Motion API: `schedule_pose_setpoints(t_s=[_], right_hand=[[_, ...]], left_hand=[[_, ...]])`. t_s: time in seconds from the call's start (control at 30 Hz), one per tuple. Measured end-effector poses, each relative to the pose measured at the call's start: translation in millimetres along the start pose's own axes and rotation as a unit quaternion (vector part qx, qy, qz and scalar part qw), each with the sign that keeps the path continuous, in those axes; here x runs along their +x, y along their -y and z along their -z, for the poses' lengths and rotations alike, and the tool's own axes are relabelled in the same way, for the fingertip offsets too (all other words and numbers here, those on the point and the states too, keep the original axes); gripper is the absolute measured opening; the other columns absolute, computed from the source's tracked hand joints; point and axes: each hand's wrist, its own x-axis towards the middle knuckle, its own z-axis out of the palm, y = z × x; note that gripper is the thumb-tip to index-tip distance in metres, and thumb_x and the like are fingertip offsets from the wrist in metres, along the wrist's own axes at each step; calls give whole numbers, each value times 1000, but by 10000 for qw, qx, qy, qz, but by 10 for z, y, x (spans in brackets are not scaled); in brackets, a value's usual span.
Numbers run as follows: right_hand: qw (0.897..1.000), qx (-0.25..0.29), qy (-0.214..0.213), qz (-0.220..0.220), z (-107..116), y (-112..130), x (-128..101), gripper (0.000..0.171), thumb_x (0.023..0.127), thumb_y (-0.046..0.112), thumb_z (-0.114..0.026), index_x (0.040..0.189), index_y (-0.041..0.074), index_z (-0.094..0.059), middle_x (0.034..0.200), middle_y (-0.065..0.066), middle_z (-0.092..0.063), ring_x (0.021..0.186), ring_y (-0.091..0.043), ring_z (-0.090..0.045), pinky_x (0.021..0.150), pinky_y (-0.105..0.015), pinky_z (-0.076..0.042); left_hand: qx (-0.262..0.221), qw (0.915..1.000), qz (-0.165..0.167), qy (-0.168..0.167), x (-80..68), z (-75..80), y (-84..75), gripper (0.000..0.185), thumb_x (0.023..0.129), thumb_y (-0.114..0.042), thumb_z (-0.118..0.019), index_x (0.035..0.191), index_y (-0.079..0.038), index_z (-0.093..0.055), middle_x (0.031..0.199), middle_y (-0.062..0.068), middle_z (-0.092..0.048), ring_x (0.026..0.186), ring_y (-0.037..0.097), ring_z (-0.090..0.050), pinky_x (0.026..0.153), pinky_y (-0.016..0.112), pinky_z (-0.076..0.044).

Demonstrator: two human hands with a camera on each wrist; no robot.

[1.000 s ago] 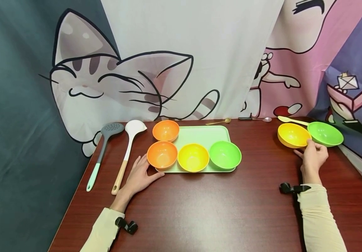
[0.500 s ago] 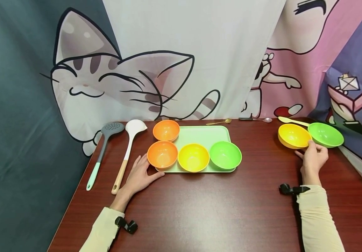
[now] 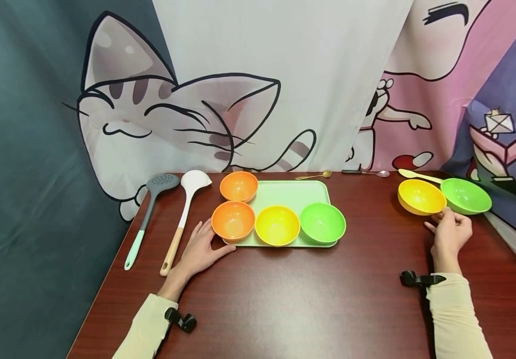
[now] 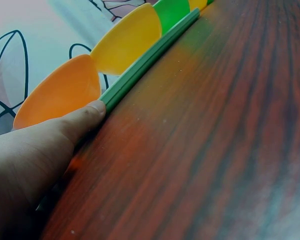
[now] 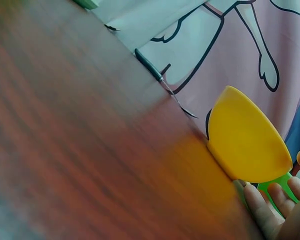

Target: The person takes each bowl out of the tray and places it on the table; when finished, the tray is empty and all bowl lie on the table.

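My left hand [image 3: 200, 252] lies at the near left corner of the light green tray [image 3: 291, 189], its fingers extended beside an orange bowl [image 3: 233, 221]. Its thumb touches the tray's front edge in the left wrist view. On the tray's front row, a yellow bowl [image 3: 277, 225] and a green bowl [image 3: 322, 222] follow the orange one. Another orange bowl [image 3: 239, 186] sits behind. At the far right, my right hand [image 3: 450, 235] is just in front of a second yellow bowl [image 3: 421, 196], fingers loosely spread and not wrapped round it. That bowl stands on the table [image 5: 115, 150].
Left of the tray lie a grey slotted turner [image 3: 149, 212] and a white ladle [image 3: 181, 214]. Along the back edge are a gold spoon [image 3: 315, 175] and a black-handled spoon [image 3: 365, 173]. A second green bowl [image 3: 466, 196] and a pale yellow-green utensil handle [image 3: 419, 175] are at right.
My right hand has drawn back slightly from the yellow bowl's rim. My left hand keeps its place at the tray corner. The head view has shifted a little.
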Motion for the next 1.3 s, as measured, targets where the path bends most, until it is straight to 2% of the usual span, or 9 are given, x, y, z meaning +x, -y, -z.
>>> schedule_pose_setpoints(t_s=[0.13,0.37,0.6,0.8,1.0,1.3], right_hand=[[9998,-6,88,204,-9,-4,-44,11,94,10,-64,93,10,-53,78,-1,-65,62,-10,-65,46,-21,-55],[9988,-147,216,407,-13,-42,-164,9,94,10,-65,90,10,-56,77,-2,-65,63,-10,-65,45,-20,-54],[9971,-265,432,574,9,-89,-277,12,93,9,-65,82,3,-63,63,-1,-66,55,-9,-65,43,-20,-53],[9941,-113,936,529,29,-149,-382,16,95,7,-64,81,-2,-65,62,-5,-70,51,-14,-69,46,-25,-56],[9840,118,1612,751,9,-201,-446,10,94,0,-62,85,-2,-64,67,-7,-71,54,-16,-71,47,-26,-57],[9738,-124,2096,867,-55,-230,-528,12,96,-1,-58,86,-2,-65,71,-7,-72,60,-16,-71,49,-26,-58]], left_hand=[[7,10000,5,6,36,22,-9,94,83,-68,-67,155,-17,-36,159,7,-38,149,30,-32,125,52,-13],[22,9999,102,41,42,55,-19,94,83,-67,-68,155,-16,-36,159,8,-38,149,31,-32,125,52,-12],[36,10000,64,-17,28,36,-24,94,83,-66,-68,155,-15,-37,158,8,-39,148,31,-33,125,53,-14],[27,10000,90,-33,-28,6,-33,95,82,-66,-69,155,-15,-38,158,9,-39,147,32,-35,124,55,-14],[-7,9999,105,25,-22,9,-48,95,82,-66,-69,155,-15,-37,159,8,-38,148,31,-33,125,53,-13],[27,10000,86,32,-10,3,-45,96,82,-66,-69,155,-14,-36,158,9,-39,148,32,-34,125,52,-13]])
